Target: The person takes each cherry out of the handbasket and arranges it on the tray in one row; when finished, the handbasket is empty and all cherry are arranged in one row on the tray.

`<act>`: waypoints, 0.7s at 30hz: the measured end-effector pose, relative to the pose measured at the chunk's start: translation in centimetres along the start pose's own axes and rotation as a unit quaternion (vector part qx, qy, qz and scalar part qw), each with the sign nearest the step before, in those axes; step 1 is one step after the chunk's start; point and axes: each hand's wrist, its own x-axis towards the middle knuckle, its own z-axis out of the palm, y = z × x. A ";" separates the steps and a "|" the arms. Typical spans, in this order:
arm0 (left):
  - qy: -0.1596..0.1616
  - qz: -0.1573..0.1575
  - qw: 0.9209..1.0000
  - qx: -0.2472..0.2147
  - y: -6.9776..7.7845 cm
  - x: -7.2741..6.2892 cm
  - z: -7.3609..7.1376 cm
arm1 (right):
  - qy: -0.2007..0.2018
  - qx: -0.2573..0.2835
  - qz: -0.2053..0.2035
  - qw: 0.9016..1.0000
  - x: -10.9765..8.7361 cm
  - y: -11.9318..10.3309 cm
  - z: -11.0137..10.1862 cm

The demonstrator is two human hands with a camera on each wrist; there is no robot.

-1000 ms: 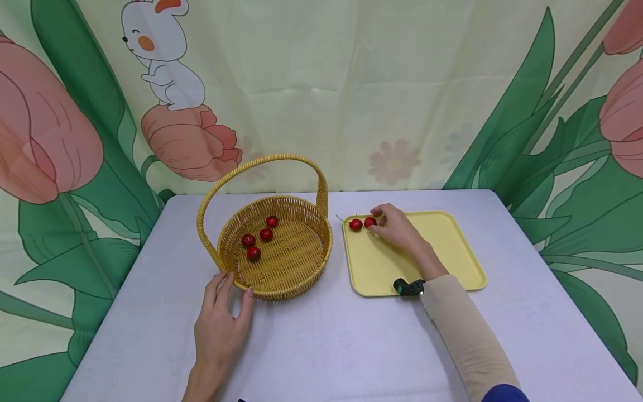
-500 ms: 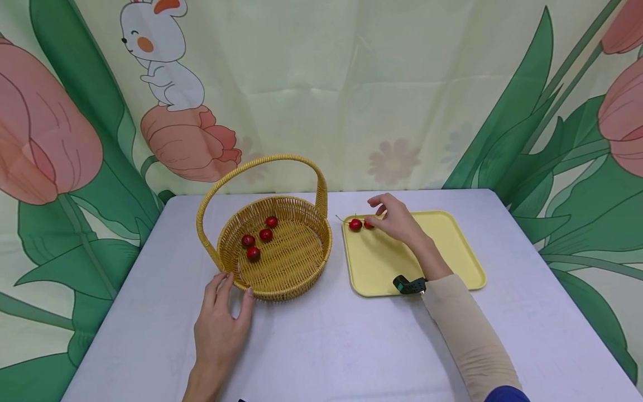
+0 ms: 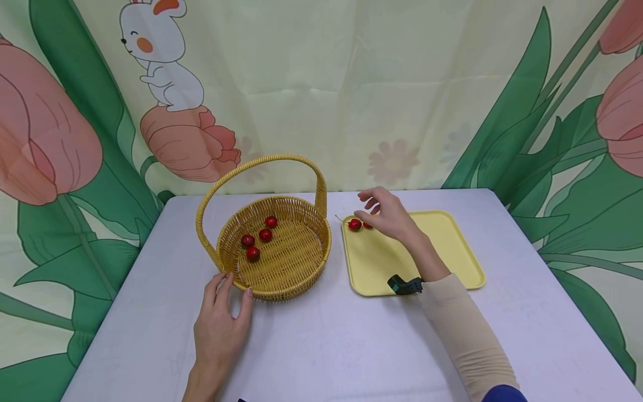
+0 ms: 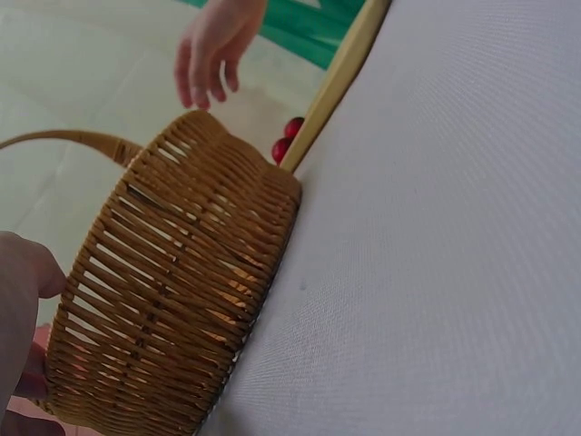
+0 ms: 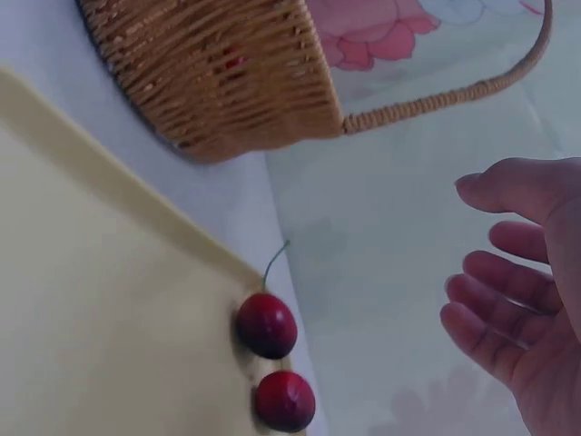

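Cherries [image 3: 354, 225] lie side by side in the far left corner of a yellow tray [image 3: 432, 268], one stem [image 5: 274, 262] reaching past the rim, as I watch from afar over a white-covered counter [image 3: 321, 352]. The person's right hand [image 3: 388, 215] hangs above the tray's far edge, thumb apart from loosely bent fingers, partly hiding one cherry from my head camera; the right wrist view shows it clear of both. To the tray's left stands a wicker basket [image 3: 288, 262], upright, its handle [image 3: 271, 158] arching overhead, with four more cherries [image 3: 265, 235] grouped in its left half. At the basket's near left rim I see the left hand [image 3: 221, 326], thumb and fingers spread, tips resting against the weave. A black device [image 3: 404, 285] sits at the right wrist, beside a beige sleeve [image 3: 464, 329]. Behind the counter hangs a pale backdrop [image 3: 311, 95] printed with pink tulips [image 3: 40, 123] and a white rabbit [image 3: 173, 84].
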 end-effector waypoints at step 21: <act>0.004 0.006 1.000 0.003 -0.1 0.0 0.1 | -0.016 0.034 -0.085 0.996 0.6 -3.8 2.9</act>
